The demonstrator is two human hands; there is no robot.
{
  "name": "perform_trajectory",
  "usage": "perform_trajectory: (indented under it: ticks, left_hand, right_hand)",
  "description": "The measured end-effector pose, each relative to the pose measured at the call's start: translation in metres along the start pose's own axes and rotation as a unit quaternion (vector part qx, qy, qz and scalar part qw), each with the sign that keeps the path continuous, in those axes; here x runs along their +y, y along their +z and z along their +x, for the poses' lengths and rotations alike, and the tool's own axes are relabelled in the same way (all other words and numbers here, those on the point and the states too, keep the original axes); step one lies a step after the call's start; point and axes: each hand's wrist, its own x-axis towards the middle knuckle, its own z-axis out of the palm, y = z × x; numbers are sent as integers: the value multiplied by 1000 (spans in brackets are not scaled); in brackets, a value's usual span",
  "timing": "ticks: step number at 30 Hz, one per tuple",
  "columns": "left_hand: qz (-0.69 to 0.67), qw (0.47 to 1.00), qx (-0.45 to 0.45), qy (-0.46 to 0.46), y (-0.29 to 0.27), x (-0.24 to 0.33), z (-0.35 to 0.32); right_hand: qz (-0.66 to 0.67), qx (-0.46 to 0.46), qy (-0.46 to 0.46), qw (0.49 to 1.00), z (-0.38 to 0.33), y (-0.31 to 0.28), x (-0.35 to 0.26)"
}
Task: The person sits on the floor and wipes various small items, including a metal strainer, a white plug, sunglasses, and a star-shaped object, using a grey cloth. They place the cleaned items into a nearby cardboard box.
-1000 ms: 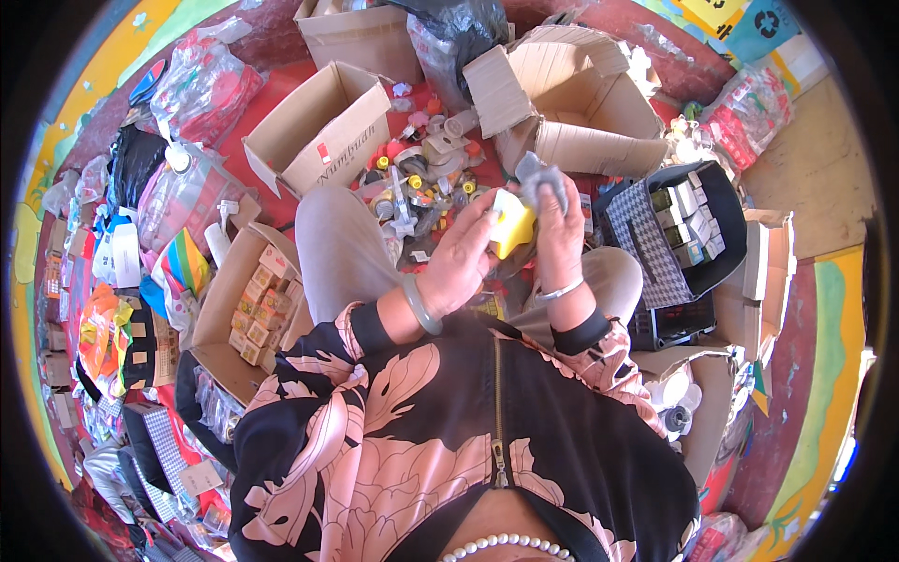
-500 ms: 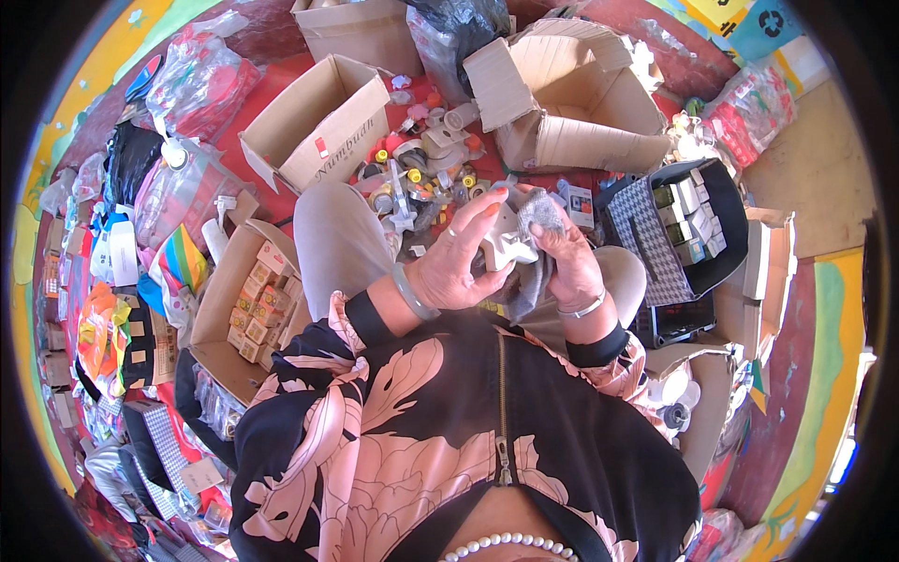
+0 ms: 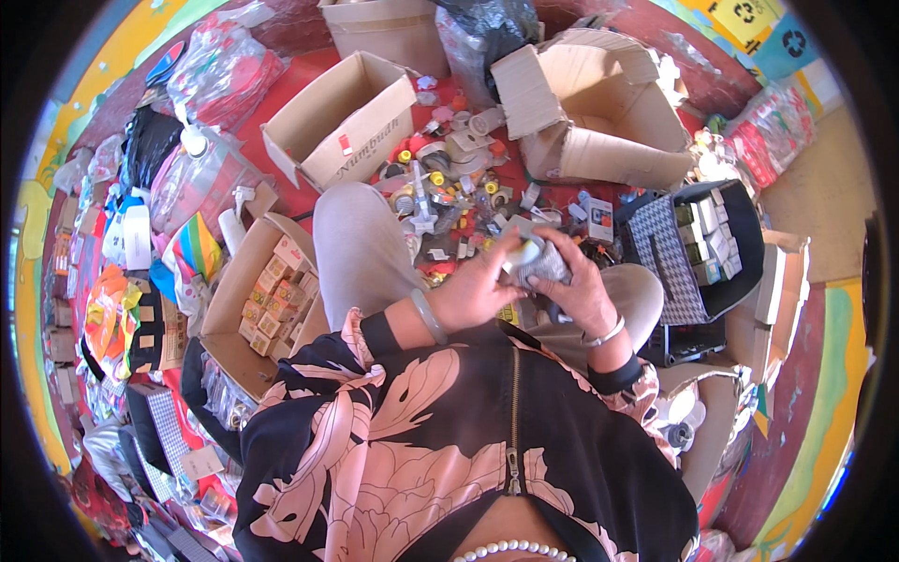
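Observation:
Both hands meet in front of my lap. My left hand (image 3: 473, 286) is closed, fingers and thumb gripping a small whitish piece (image 3: 526, 253) whose kind I cannot make out. Wrapped in my right hand (image 3: 586, 292) is a grey cloth (image 3: 552, 266), pressed against that piece. The fingers and cloth hide much of the piece. Just beyond my hands, a pile of small mixed plastic parts (image 3: 459, 169) lies on the red floor covering, with yellow, red, white and grey bits in it.
An open cardboard box (image 3: 342, 126) and a torn, larger one (image 3: 599, 117) stand beyond the pile. At my left is a carton (image 3: 225, 323) of small boxes; at my right, a houndstooth-patterned bin (image 3: 655, 253) holds small cartons. Plastic bags (image 3: 220, 75) crowd the far left.
The whitish piece has been turned, and the cloth now covers more of it. My hands have come closer together. The whole view has shifted slightly.

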Motion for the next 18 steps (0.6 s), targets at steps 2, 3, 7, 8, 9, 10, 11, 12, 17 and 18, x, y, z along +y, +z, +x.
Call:
perform_trajectory:
  ticks: [2,3,7,8,9,10,11,12,17,18]
  left_hand:
    - [69,997,-24,20,3,-10,-7]
    - [69,997,-35,14,5,-14,-8]
    - [74,993,-93,-25,5,-2,-4]
    - [65,995,-75,-33,6,-2,-3]
    - [64,996,-59,-16,6,-7,-3]
    - [33,997,-59,-28,5,-6,-1]
    - [4,997,-58,-42,2,-6,1]
    - [-2,998,-52,-45,1,-11,-2]
    - [-58,997,45,11,-6,-28,-6]
    - [-56,998,35,-11,-7,-28,-8]
  right_hand:
    - [1,33,31,999,-12,14,19]
    - [-19,77,-10,997,-16,23,33]
    - [-3,198,90,976,-25,38,46]
    - [-25,216,102,971,-23,37,43]
    - [-38,227,106,967,-17,36,42]
    - [-62,220,124,966,-15,31,51]
    - [-84,210,142,964,-7,28,48]
    - [27,204,188,961,-4,25,36]
    - [522,138,227,811,10,10,51]
    - [537,115,214,808,9,7,44]
